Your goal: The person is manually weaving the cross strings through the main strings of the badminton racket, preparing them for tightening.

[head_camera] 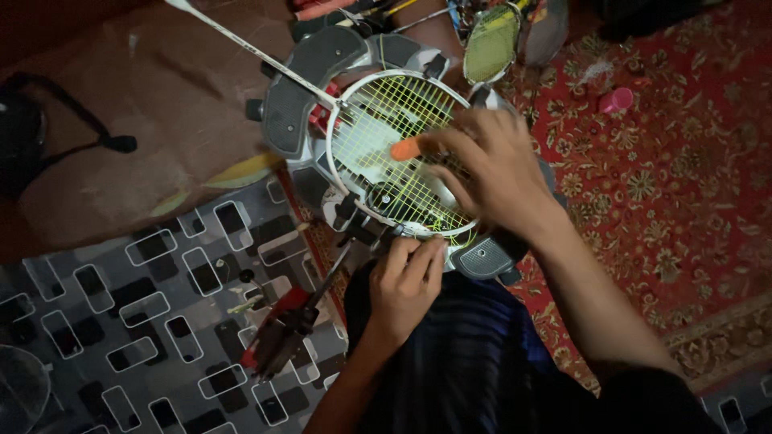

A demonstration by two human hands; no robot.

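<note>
A white badminton racket (378,88) with yellow strings is clamped flat on a grey stringing machine (301,96). Its shaft runs off to the upper left. My right hand (490,173) reaches over the string bed and holds an orange-handled tool (404,149) against the strings. At the frame's near edge my left hand (406,285) has its fingers pinched together, seemingly on a string end, which is too small to make out.
A red and black tool (277,333) lies on the grey patterned mat (161,321) at the left. A second racket (490,44) and several hand tools lie behind the machine. A red patterned carpet (667,177) with a pink object (617,100) covers the right.
</note>
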